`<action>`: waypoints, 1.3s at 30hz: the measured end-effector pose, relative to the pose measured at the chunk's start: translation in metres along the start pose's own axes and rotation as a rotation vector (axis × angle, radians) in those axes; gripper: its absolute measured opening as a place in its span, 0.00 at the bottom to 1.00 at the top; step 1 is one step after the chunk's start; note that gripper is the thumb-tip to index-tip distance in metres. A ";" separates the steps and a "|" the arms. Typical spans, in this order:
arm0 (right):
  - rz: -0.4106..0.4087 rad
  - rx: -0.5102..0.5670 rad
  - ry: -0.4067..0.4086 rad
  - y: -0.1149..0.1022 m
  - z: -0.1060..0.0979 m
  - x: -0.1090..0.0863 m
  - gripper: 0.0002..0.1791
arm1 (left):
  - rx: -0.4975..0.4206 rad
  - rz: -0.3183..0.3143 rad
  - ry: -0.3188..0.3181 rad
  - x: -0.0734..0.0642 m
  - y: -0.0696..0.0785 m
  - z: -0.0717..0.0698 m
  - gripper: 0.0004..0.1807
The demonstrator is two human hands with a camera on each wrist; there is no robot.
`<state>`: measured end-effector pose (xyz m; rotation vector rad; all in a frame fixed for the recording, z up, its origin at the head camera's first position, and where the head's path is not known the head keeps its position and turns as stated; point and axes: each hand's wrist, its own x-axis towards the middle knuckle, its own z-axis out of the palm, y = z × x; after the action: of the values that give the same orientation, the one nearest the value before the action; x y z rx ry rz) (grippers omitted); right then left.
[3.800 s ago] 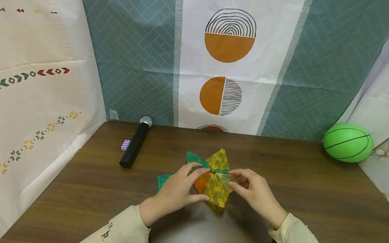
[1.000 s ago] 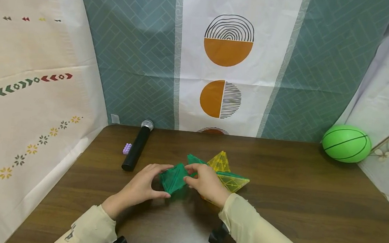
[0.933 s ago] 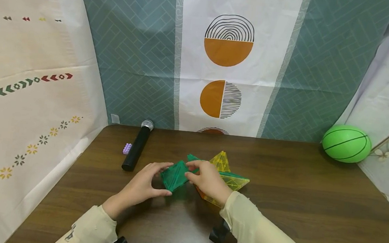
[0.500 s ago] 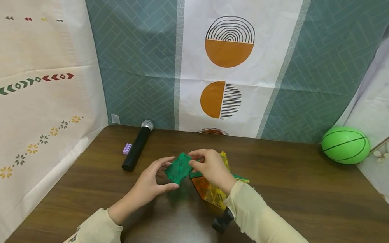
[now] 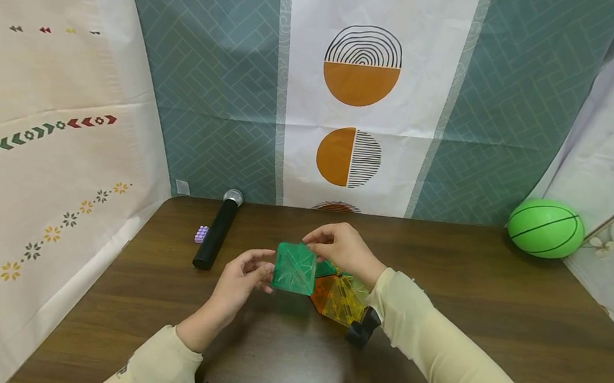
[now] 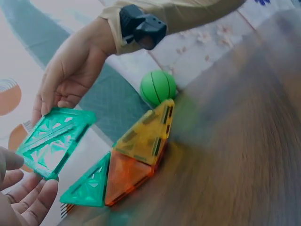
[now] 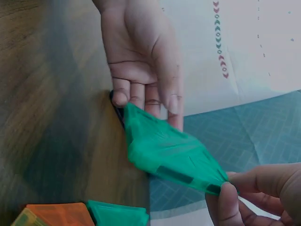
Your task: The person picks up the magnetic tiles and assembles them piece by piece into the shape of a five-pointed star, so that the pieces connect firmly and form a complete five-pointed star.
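A see-through green magnetic tile piece (image 5: 295, 269), square in outline with ridges meeting at its middle, hangs above the table in the head view. My right hand (image 5: 345, 251) pinches it by the upper right corner between thumb and fingertips. Along its left edge my left hand (image 5: 236, 283) has loosely bent fingers; in the right wrist view these fingers (image 7: 136, 94) lie right at the piece's far corner, the thumb off it. A star-like build of magnetic tiles, with orange (image 5: 321, 291) and yellow tiles (image 5: 343, 300), sits behind, partly hidden by my right hand.
On the table's left lie a black microphone (image 5: 217, 232) and a small purple toy brick (image 5: 201, 234). A green ball (image 5: 545, 228) rests at the back right corner, by the fabric-covered walls. A black wrist camera (image 5: 363, 327) overlaps the tile build's near right side.
The green tile piece has risen, moved right and turned from a slanted diamond to a square facing me. My left hand's thumb has left its lower corner; my right hand still pinches it.
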<state>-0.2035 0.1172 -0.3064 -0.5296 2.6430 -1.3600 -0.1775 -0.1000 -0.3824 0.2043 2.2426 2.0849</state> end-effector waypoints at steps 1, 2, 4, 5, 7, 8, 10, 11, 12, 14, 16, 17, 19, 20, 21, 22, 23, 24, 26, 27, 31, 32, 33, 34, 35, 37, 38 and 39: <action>0.002 0.000 -0.009 -0.001 -0.001 0.000 0.10 | -0.017 -0.018 0.003 0.001 0.000 0.001 0.17; -0.002 -0.011 -0.018 -0.001 -0.003 0.001 0.10 | -0.026 -0.035 0.006 0.002 0.000 0.002 0.16; -0.010 -0.030 -0.035 -0.002 -0.005 0.001 0.10 | -0.035 -0.059 0.004 0.003 0.000 0.003 0.15; -0.014 -0.039 -0.043 -0.003 -0.006 0.002 0.11 | -0.037 -0.067 0.001 0.003 -0.001 0.004 0.14; -0.014 -0.057 -0.060 -0.005 -0.008 0.002 0.11 | -0.051 -0.071 -0.007 0.003 -0.001 0.005 0.14; -0.013 -0.066 -0.067 -0.006 -0.009 0.003 0.11 | -0.063 -0.075 -0.010 0.003 -0.001 0.005 0.13; 0.003 -0.076 -0.079 -0.008 -0.011 0.005 0.10 | -0.086 -0.070 -0.021 0.003 -0.001 0.006 0.13; 0.011 -0.082 -0.084 -0.008 -0.012 0.006 0.10 | -0.096 -0.066 -0.028 0.003 -0.001 0.006 0.13; 0.019 -0.086 -0.090 -0.009 -0.013 0.007 0.09 | -0.112 -0.062 -0.036 0.002 -0.002 0.006 0.13; 0.034 -0.083 -0.099 -0.010 -0.015 0.009 0.09 | -0.135 -0.052 -0.052 0.002 -0.003 0.006 0.12; 0.046 -0.076 -0.114 -0.011 -0.016 0.011 0.09 | -0.147 -0.036 -0.070 0.002 -0.005 0.006 0.13; 0.050 -0.073 -0.122 -0.011 -0.017 0.012 0.09 | -0.153 -0.028 -0.079 0.001 -0.006 0.007 0.13; 0.059 -0.075 -0.144 -0.012 -0.017 0.014 0.09 | -0.158 -0.011 -0.098 0.001 -0.008 0.007 0.14; 0.058 -0.079 -0.157 -0.011 -0.017 0.015 0.09 | -0.157 -0.003 -0.108 0.002 -0.009 0.008 0.15; 0.059 -0.088 -0.169 -0.011 -0.017 0.016 0.09 | -0.156 0.001 -0.113 0.002 -0.011 0.008 0.16; 0.059 -0.094 -0.182 -0.011 -0.017 0.017 0.09 | -0.152 0.006 -0.120 0.002 -0.012 0.008 0.16; 0.059 -0.099 -0.194 -0.011 -0.017 0.018 0.09 | -0.151 0.009 -0.124 0.002 -0.013 0.008 0.16; 0.059 -0.105 -0.204 -0.010 -0.017 0.019 0.09 | -0.147 0.012 -0.129 0.002 -0.015 0.008 0.16; 0.048 -0.112 -0.223 -0.009 -0.017 0.021 0.09 | -0.140 0.020 -0.138 0.002 -0.017 0.008 0.16; 0.040 -0.112 -0.236 -0.008 -0.017 0.022 0.09 | -0.135 0.023 -0.140 0.002 -0.018 0.008 0.16; 0.008 -0.105 -0.293 -0.004 -0.016 0.027 0.10 | -0.109 0.044 -0.163 0.000 -0.021 0.008 0.17; 0.002 -0.103 -0.308 -0.004 -0.015 0.029 0.10 | -0.102 0.047 -0.167 -0.001 -0.022 0.008 0.18; 0.001 -0.101 -0.323 -0.003 -0.015 0.030 0.09 | -0.100 0.049 -0.169 -0.001 -0.023 0.008 0.18; 0.001 -0.105 -0.337 -0.002 -0.014 0.031 0.09 | -0.098 0.051 -0.172 -0.002 -0.024 0.008 0.18; 0.000 -0.106 -0.350 -0.001 -0.013 0.033 0.09 | -0.098 0.053 -0.174 -0.003 -0.024 0.009 0.18; -0.002 -0.119 -0.373 0.000 -0.012 0.035 0.09 | -0.106 0.055 -0.180 -0.003 -0.026 0.010 0.18; -0.001 -0.124 -0.386 0.000 -0.011 0.036 0.09 | -0.112 0.056 -0.183 -0.003 -0.027 0.010 0.17; -0.006 -0.136 -0.400 0.000 -0.011 0.037 0.09 | -0.119 0.056 -0.186 -0.003 -0.028 0.011 0.17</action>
<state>-0.2412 0.1124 -0.2984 -0.7383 2.4121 -0.9569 -0.1738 -0.0917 -0.4112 0.4386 2.0231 2.1210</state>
